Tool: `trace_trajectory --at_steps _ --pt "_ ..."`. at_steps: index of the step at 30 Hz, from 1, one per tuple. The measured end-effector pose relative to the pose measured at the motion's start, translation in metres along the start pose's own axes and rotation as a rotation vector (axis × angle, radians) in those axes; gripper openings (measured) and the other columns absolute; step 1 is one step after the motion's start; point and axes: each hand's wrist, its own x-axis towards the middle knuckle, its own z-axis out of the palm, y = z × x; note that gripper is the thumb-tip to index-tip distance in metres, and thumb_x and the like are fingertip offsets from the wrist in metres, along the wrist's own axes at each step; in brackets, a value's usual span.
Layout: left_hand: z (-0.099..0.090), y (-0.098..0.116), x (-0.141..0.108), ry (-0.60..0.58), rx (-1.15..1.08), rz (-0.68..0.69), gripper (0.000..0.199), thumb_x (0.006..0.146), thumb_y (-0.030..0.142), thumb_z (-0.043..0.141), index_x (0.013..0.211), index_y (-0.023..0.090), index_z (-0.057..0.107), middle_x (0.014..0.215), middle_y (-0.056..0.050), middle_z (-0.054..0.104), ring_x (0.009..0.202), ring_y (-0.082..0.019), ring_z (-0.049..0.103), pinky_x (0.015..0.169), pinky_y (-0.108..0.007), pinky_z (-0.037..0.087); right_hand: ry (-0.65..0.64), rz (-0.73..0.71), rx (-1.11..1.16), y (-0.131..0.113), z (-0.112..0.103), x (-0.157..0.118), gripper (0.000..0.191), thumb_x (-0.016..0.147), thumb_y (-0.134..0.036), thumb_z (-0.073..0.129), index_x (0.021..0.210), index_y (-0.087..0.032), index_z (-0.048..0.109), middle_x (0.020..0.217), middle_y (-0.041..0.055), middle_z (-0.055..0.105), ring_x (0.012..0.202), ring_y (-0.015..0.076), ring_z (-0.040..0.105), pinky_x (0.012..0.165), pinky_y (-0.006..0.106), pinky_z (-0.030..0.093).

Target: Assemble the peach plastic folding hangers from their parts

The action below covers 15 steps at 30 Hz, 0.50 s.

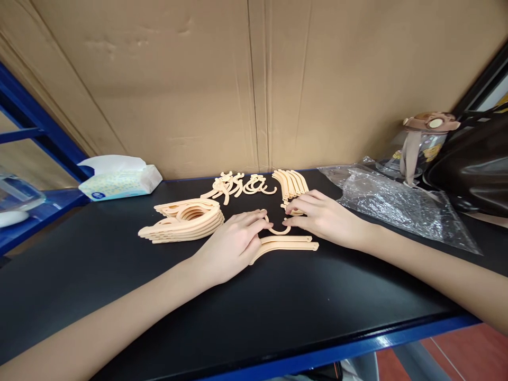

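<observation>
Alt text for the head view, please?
Left hand and right hand hold a cream hanger hook beyond two curved hanger arms on a black table. Stacked hanger pieces lie left; loose hooks and more arms behind; clear plastic bag right.

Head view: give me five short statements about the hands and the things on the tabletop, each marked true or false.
1. The left hand and the right hand both have fingertips at a curved beige hook. True.
2. The hands are at opposite ends of the tabletop. False: they are close together.
3. A tissue pack lies left of a clear plastic bag. True.
4. The clear plastic bag lies under the left hand. False: it lies beyond the right hand, on the right.
5. Two curved strips lie nearer the person than that hook. True.
</observation>
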Motion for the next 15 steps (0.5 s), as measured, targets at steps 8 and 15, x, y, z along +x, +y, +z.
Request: trace_trajectory --at_steps 8,15 --pt "-0.0025 -0.0008 0.0016 0.0 -0.096 -0.048 0.041 0.089 0.011 0.031 0.119 0.016 0.058 0.136 -0.009 0.051 0.126 -0.02 0.047 0.107 -0.042 0.038 -0.028 0.016 0.03 -0.0007 -0.0014 0.0018 0.029 0.093 -0.011 0.044 0.108 -0.02 0.066 0.097 0.0062 0.061 0.093 0.0189 0.053 0.084 0.034 0.038" --pt "-0.0042 0.0021 0.0031 0.045 -0.126 -0.112 0.039 0.088 0.011 0.033 0.119 0.015 0.057 0.132 -0.008 0.056 0.119 -0.02 0.054 0.103 -0.038 0.043 -0.041 -0.006 0.005 -0.0007 -0.0015 0.0011 0.029 0.094 -0.011 0.042 0.11 -0.02 0.065 0.096 0.0062 0.061 0.09 0.0184 0.054 0.081 0.033 0.039"
